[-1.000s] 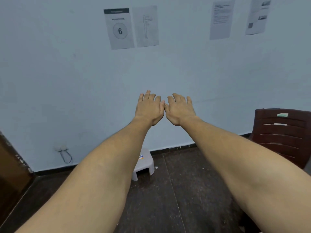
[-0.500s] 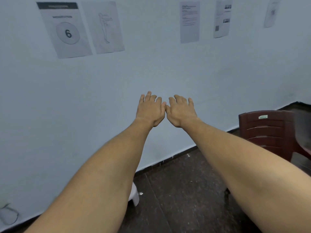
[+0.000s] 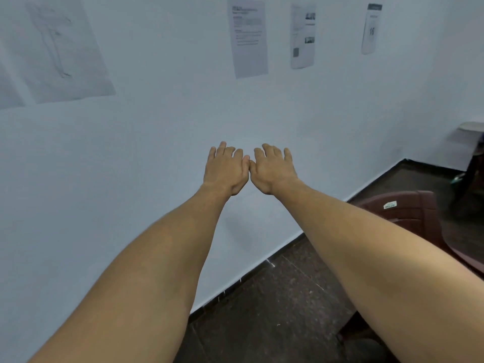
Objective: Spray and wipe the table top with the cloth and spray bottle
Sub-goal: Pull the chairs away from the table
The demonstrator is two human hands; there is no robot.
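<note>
Both arms reach straight out in front of me toward a pale blue wall. My left hand point(image 3: 225, 170) and my right hand point(image 3: 273, 171) are held side by side, palms down, fingers straight, with the thumbs touching. Neither hand holds anything. No cloth and no spray bottle are in view. A pale table edge point(image 3: 471, 126) shows at the far right, mostly cut off by the frame.
Several paper sheets point(image 3: 248, 38) hang on the wall point(image 3: 157, 153). A dark red plastic chair point(image 3: 408, 213) stands at the right beside my right forearm. Dark floor tiles point(image 3: 275, 305) run along the wall's base.
The view has swung to the right: the wall papers slid left, the white stool left the frame, and the chair and a table edge came in. My hands stay together.
</note>
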